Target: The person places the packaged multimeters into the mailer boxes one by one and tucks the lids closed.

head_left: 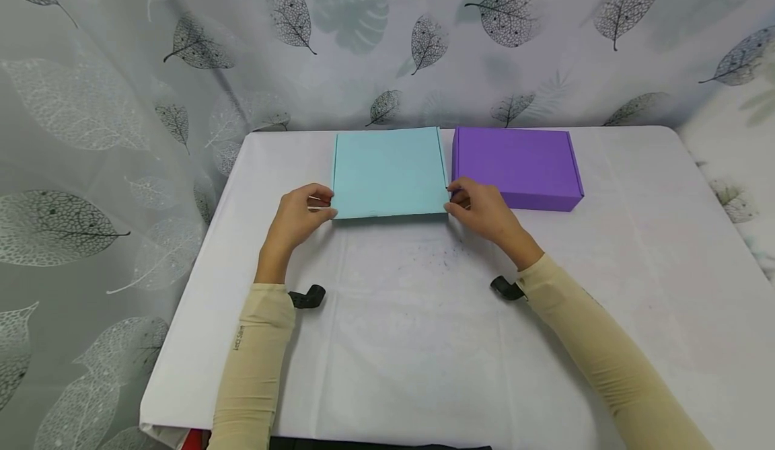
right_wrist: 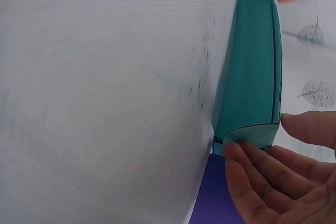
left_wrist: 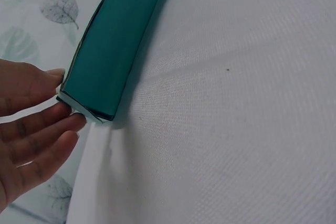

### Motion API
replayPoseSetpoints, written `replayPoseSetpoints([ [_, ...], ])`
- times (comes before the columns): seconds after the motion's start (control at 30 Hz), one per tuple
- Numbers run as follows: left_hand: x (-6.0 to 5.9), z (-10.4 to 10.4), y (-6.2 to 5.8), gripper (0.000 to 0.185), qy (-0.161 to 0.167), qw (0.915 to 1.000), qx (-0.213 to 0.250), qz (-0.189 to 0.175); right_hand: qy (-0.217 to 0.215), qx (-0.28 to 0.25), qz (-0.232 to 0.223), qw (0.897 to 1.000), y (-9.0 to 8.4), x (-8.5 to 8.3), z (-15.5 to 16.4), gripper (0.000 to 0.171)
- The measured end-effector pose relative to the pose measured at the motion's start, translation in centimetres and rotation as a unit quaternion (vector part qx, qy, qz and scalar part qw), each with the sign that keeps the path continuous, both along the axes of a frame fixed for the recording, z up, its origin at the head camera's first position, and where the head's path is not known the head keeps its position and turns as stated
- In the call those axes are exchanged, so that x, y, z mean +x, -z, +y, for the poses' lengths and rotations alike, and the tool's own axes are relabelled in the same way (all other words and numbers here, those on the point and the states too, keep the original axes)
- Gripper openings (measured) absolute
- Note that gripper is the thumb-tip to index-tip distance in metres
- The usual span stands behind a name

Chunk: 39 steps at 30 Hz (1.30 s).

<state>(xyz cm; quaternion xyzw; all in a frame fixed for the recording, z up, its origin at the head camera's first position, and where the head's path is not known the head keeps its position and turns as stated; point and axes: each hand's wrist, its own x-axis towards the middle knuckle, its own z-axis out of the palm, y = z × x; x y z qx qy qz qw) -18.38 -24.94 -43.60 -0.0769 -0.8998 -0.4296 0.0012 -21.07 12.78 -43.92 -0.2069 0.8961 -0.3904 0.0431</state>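
Observation:
A flat teal box (head_left: 387,171) lies closed on the white tablecloth (head_left: 412,329), towards the far side. My left hand (head_left: 323,206) pinches its near left corner, thumb on the lid and fingertips against the side. In the left wrist view the left hand (left_wrist: 60,98) holds the corner of the teal box (left_wrist: 113,45). My right hand (head_left: 455,200) grips the near right corner the same way. In the right wrist view the right hand (right_wrist: 262,142) has its fingers on the end wall of the teal box (right_wrist: 252,77), with the thumb at the lid's edge.
A closed purple box (head_left: 517,166) sits just right of the teal one, almost touching it, also seen as the purple box (right_wrist: 215,198). A leaf-printed curtain (head_left: 387,40) hangs behind the table. Bare cloth spreads in front of the boxes.

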Motion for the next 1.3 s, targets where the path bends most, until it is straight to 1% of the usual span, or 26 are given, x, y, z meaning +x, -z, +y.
replayPoseSetpoints([
  [0.3, 0.16, 0.2, -0.15, 0.034, -0.009, 1.0, -0.001, -0.003, -0.009, 0.019, -0.001, 1.0, -0.04, -0.02, -0.13, 0.037],
  [0.53, 0.19, 0.18, -0.16, 0.032, -0.01, 0.9999, -0.002, -0.012, -0.034, 0.024, -0.017, 0.999, -0.1, -0.09, 0.11, 0.05],
  [0.63, 0.19, 0.14, -0.19, 0.031, -0.01, 0.9999, 0.002, -0.013, -0.043, 0.029, -0.014, 0.999, -0.1, -0.13, 0.13, 0.052],
  [0.9, 0.06, 0.0, -0.09, 0.032, -0.006, 0.9997, 0.02, -0.01, -0.032, 0.024, -0.003, 0.999, 0.17, -0.08, 0.09, 0.05],
  [1.03, -0.03, -0.17, -0.05, 0.036, 0.0, 0.9995, 0.027, -0.014, -0.023, 0.015, -0.008, 1.0, 0.28, -0.01, 0.18, 0.051],
  [1.23, 0.03, -0.32, -0.22, 0.055, 0.026, 0.9979, 0.031, -0.05, -0.02, 0.015, -0.017, 1.0, 0.32, -0.08, 0.25, 0.051],
  [1.3, 0.04, -0.25, -0.23, 0.058, 0.029, 0.998, 0.024, -0.052, -0.024, 0.017, -0.015, 0.999, 0.34, -0.13, 0.21, 0.051],
])
